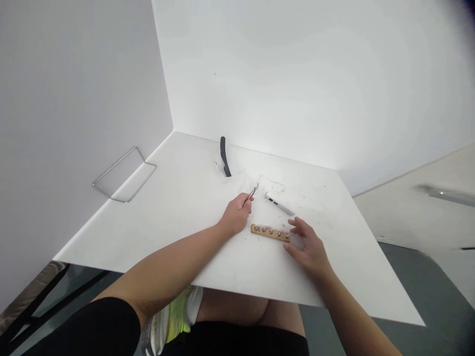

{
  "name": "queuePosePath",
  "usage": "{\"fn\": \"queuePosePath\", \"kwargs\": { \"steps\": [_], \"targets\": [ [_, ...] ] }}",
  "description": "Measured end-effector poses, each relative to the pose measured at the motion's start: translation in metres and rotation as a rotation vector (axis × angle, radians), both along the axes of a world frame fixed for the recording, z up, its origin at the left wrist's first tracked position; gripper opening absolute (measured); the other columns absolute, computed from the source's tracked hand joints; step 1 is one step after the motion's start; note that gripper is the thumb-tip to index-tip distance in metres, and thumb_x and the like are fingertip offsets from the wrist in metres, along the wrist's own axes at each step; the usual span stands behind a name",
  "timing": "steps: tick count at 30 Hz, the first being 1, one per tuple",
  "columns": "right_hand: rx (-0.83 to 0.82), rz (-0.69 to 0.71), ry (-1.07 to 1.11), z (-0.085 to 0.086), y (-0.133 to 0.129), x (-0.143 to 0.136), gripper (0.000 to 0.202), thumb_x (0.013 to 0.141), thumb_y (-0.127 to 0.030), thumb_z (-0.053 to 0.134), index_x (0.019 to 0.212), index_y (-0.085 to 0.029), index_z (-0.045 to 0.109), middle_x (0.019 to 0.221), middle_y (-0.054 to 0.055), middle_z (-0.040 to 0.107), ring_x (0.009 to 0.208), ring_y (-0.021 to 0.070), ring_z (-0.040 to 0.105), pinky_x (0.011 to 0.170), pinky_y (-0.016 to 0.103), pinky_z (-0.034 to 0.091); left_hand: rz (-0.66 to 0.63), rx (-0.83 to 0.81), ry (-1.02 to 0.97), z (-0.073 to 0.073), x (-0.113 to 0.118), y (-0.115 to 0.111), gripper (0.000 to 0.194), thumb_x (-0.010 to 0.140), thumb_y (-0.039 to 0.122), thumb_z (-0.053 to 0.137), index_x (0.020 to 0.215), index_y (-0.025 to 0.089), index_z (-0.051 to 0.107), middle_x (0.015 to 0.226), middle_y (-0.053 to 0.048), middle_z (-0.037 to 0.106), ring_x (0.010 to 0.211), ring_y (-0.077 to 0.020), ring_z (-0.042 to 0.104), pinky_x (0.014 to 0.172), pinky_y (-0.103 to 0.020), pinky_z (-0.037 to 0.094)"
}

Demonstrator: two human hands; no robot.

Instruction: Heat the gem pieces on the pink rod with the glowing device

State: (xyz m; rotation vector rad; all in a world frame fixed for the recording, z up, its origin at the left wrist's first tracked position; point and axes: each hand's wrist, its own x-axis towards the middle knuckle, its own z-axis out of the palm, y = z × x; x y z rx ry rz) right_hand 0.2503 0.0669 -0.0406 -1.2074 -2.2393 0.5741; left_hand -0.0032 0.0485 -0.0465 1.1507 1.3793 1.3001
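My left hand [235, 215] pinches a slim reddish metal tool [251, 193] between its fingers; my right hand [308, 247] is unclenched, fingers curved around the near-right end of a flat tan wooden bar with silver studs [270, 233], though from here I can't tell whether they touch. A pale grey pen-shaped device [280, 204] lies just beyond those fingertips

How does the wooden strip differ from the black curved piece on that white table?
The wooden strip is straight and light brown; the black piece is curved. The strip carries a row of shiny metal bumps; the black piece shows none. The strip lies by the right hand, the black piece farther back.
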Motion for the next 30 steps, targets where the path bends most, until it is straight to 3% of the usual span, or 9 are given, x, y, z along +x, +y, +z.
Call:
{"fn": "queuePosePath", "kwargs": {
  "steps": [3,7,12,15,19,30],
  "targets": [
    [0.066,-0.052,0.105,0.003,-0.003,0.0,0.062,0.074,-0.03,0.062,0.13,-0.022,0.037,0.124,0.013,0.055,0.098,0.0232,0.059,0.082,0.043,0.051,-0.004,-0.006,0.006,0.0,0.0,0.0,0.023,0.088,0.032,0.035,0.099,0.02,0.05,0.071,0.002,0.053,0.059,-0.0102,0.046,0.057,-0.023,0.038],
    [0.235,-0.122,0.089,0.018,-0.007,-0.017,0.043,0.075,-0.026,0.063,0.116,-0.021,0.052,0.109,0.011,0.061,0.094,0.0244,0.06,0.081,0.043,0.05,0.007,-0.013,0.019,0.002,0.0,-0.001,0.023,0.087,0.032,0.036,0.101,0.021,0.05,0.074,0.001,0.054,0.059,-0.01,0.046,0.057,-0.023,0.039],
    [0.42,0.187,0.024,0.038,-0.002,-0.056,0.034,0.072,-0.02,0.063,0.106,-0.019,0.057,0.097,0.01,0.065,0.094,0.0259,0.058,0.082,0.043,0.05,0.019,0.003,0.054,0.004,0.001,-0.002,0.023,0.087,0.031,0.035,0.101,0.02,0.051,0.075,0.001,0.055,0.061,-0.0106,0.048,0.061,-0.024,0.04],
    [0.396,0.308,-0.115,0.043,0.002,-0.073,0.03,0.073,-0.021,0.06,0.103,-0.019,0.059,0.094,0.008,0.067,0.099,0.0284,0.056,0.085,0.046,0.047,0.017,0.014,0.058,0.005,0.001,-0.002,0.023,0.087,0.03,0.035,0.1,0.019,0.05,0.075,0.001,0.055,0.061,-0.0106,0.048,0.063,-0.025,0.041],
    [0.313,0.362,-0.233,0.044,0.007,-0.081,0.026,0.074,-0.018,0.056,0.099,-0.02,0.061,0.095,0.007,0.068,0.106,0.03,0.053,0.089,0.047,0.043,-0.002,0.038,0.063,0.007,0.0,-0.002,0.023,0.087,0.03,0.035,0.1,0.019,0.05,0.076,0.001,0.055,0.061,-0.0105,0.048,0.064,-0.025,0.042],
    [0.278,0.383,-0.222,0.038,0.011,-0.086,0.029,0.071,-0.014,0.055,0.099,-0.02,0.061,0.087,0.006,0.068,0.109,0.0295,0.051,0.09,0.045,0.041,-0.011,0.027,0.105,0.01,-0.001,-0.004,0.023,0.088,0.03,0.035,0.101,0.018,0.051,0.078,0.0,0.056,0.065,-0.0112,0.05,0.067,-0.026,0.044]
  ]
}}
